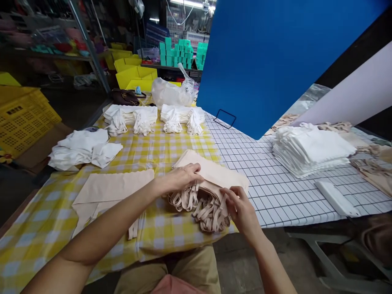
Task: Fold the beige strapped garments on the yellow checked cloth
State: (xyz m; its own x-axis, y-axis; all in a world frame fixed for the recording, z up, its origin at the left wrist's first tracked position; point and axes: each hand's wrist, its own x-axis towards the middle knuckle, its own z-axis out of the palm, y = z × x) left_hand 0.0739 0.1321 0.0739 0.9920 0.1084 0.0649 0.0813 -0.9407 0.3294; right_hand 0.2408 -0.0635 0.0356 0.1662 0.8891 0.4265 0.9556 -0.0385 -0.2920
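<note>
A thick stack of beige garments with thin straps (214, 168) lies before me, its looped straps bunched toward my body. My left hand (185, 178) reaches over the stack's left part, its fingers curled on the front edge of the fabric. At the right front corner, my right hand (241, 206) pinches the layered edge beside the straps; its fingertips are partly hidden. Left of the stack, a single beige garment (113, 188) is spread flat, its straps pointing toward me and partly covered by my left forearm.
Two white strapped stacks (130, 114) sit at the back, and crumpled white cloth (82, 149) lies left. To the right are a white fabric pile (312, 147) and a long white object (337, 199). A large blue panel (263, 61) overhangs the checked tables.
</note>
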